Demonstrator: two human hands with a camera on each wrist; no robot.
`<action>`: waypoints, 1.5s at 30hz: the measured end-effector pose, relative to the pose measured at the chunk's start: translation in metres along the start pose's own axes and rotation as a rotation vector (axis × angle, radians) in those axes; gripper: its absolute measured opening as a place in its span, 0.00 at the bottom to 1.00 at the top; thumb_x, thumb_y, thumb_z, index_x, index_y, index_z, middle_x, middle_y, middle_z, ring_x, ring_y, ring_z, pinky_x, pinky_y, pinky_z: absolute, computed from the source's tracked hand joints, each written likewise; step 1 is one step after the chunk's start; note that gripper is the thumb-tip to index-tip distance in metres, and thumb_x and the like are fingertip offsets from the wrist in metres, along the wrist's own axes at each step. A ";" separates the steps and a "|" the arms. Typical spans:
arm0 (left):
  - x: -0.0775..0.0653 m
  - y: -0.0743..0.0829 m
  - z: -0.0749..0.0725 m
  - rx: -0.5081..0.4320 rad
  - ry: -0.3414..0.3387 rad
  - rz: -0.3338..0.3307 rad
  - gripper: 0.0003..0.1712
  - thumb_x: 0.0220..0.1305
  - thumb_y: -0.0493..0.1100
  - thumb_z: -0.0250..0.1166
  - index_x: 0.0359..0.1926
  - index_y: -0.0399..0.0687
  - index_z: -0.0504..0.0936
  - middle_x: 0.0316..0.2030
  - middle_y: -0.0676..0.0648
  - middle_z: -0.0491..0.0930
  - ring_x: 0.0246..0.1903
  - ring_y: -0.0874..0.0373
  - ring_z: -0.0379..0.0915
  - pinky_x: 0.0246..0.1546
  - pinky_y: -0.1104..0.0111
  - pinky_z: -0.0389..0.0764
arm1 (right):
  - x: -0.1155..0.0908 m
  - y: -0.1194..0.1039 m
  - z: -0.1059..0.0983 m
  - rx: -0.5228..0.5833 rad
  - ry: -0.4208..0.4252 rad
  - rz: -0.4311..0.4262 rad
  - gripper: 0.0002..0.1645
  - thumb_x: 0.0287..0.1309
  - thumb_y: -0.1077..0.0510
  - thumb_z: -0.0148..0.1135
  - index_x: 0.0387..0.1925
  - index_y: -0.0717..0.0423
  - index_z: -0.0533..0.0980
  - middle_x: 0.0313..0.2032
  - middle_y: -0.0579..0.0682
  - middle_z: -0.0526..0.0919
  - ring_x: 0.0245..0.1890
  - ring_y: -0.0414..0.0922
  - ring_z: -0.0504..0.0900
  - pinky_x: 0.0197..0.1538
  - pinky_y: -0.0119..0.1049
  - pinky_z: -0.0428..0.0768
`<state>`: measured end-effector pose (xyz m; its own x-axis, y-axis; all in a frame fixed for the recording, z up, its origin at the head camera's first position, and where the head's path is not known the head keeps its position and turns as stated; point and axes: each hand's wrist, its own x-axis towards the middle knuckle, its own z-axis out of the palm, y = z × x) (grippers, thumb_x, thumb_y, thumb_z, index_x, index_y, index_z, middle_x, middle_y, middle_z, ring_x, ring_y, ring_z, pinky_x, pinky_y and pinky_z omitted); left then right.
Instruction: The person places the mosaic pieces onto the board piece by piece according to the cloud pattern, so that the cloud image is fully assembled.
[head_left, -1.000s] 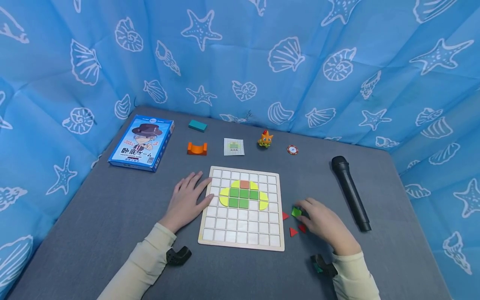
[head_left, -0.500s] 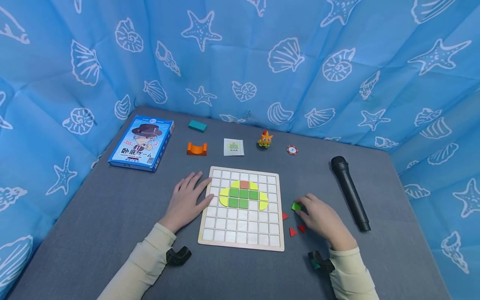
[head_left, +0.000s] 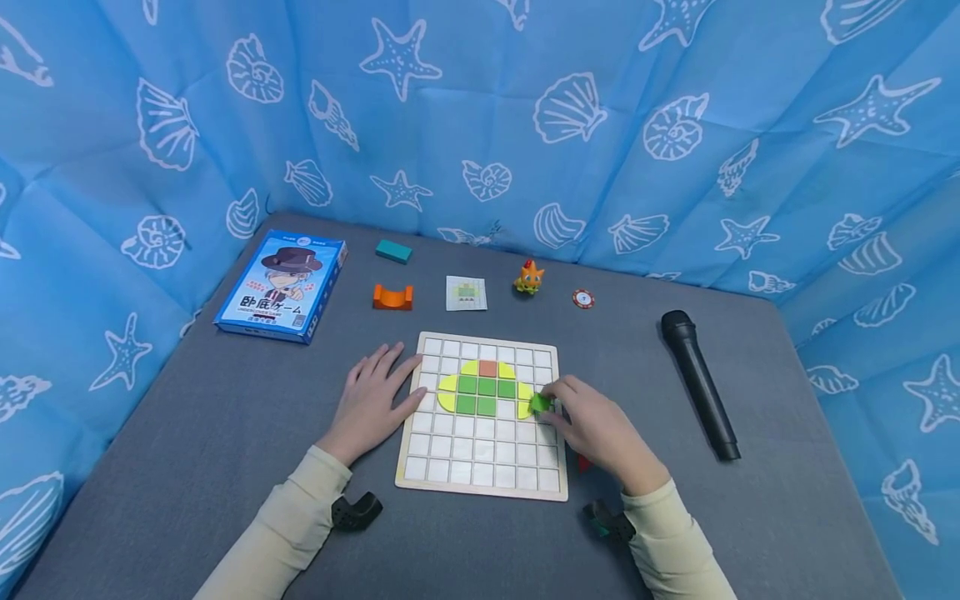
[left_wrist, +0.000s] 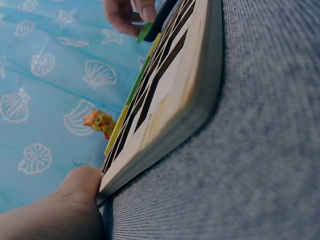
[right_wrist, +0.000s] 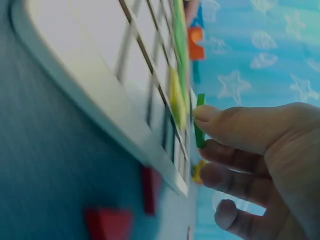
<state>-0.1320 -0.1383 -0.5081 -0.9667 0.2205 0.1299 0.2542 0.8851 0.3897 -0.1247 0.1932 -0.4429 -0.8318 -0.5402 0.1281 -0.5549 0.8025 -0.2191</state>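
In the head view my right hand [head_left: 598,423] pinches a green square tile [head_left: 540,403] over the right side of the white gridded board [head_left: 480,492]. The right wrist view shows that tile edge-on between thumb and index finger, above the board's surface. On the board lie several green tiles [head_left: 487,387], rounded yellow tiles [head_left: 447,392] and one orange-brown square [head_left: 487,368]. My left hand [head_left: 369,406] has its fingers spread and thumb at the board's left edge. A red triangular tile [head_left: 584,463] lies right of the board, partly hidden by my right hand.
Behind the board lie a printed pattern card [head_left: 467,294], an orange arch block [head_left: 393,298], a teal block [head_left: 393,252], a small orange figurine [head_left: 528,277] and a poker chip [head_left: 583,298]. A blue game box [head_left: 281,287] stands back left, a black microphone [head_left: 700,385] right.
My right hand has lifted the green tile from the table and carried it left over the board's right side. My left hand has stayed at the board's left edge.
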 end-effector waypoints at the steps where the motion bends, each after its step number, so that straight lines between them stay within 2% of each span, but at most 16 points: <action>1: 0.000 0.000 0.000 -0.001 -0.001 -0.002 0.35 0.67 0.65 0.51 0.70 0.59 0.64 0.72 0.44 0.56 0.72 0.45 0.46 0.68 0.44 0.49 | 0.002 -0.003 0.002 -0.002 0.008 -0.027 0.17 0.55 0.55 0.69 0.46 0.53 0.78 0.43 0.46 0.80 0.38 0.39 0.79 0.39 0.38 0.80; 6: 0.000 0.000 -0.002 -0.002 -0.004 -0.004 0.35 0.67 0.65 0.51 0.71 0.60 0.63 0.72 0.45 0.55 0.72 0.45 0.45 0.68 0.44 0.48 | 0.010 -0.015 0.010 -0.003 0.028 -0.117 0.15 0.53 0.56 0.70 0.44 0.51 0.80 0.41 0.44 0.81 0.38 0.38 0.80 0.40 0.37 0.80; 12: 0.000 0.001 -0.001 -0.001 0.005 0.003 0.35 0.67 0.65 0.51 0.70 0.60 0.64 0.72 0.45 0.56 0.72 0.45 0.46 0.68 0.44 0.49 | 0.016 -0.023 0.014 -0.014 0.018 -0.161 0.13 0.54 0.56 0.70 0.43 0.49 0.81 0.39 0.42 0.80 0.36 0.37 0.79 0.40 0.35 0.80; 17: 0.000 0.001 -0.001 0.003 0.017 0.013 0.35 0.67 0.65 0.52 0.70 0.59 0.65 0.72 0.44 0.57 0.72 0.44 0.47 0.67 0.43 0.50 | 0.020 -0.026 0.015 -0.024 0.016 -0.163 0.13 0.53 0.56 0.70 0.42 0.50 0.82 0.40 0.43 0.80 0.38 0.38 0.80 0.42 0.35 0.80; 26: 0.000 0.002 -0.001 0.001 -0.002 0.000 0.35 0.67 0.65 0.51 0.70 0.60 0.64 0.72 0.45 0.56 0.72 0.45 0.46 0.68 0.44 0.49 | 0.022 -0.030 0.016 -0.050 0.019 -0.168 0.14 0.51 0.57 0.72 0.42 0.49 0.82 0.40 0.43 0.81 0.41 0.39 0.81 0.44 0.35 0.81; 45: -0.001 0.001 -0.004 -0.016 -0.014 -0.003 0.35 0.67 0.65 0.51 0.71 0.60 0.63 0.72 0.45 0.56 0.72 0.45 0.45 0.68 0.44 0.49 | 0.023 -0.031 0.016 -0.046 0.008 -0.174 0.13 0.50 0.58 0.72 0.40 0.50 0.83 0.40 0.43 0.81 0.40 0.39 0.79 0.43 0.35 0.80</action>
<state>-0.1309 -0.1390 -0.5042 -0.9678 0.2235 0.1155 0.2514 0.8792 0.4049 -0.1267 0.1516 -0.4490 -0.7234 -0.6696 0.1683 -0.6901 0.7083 -0.1484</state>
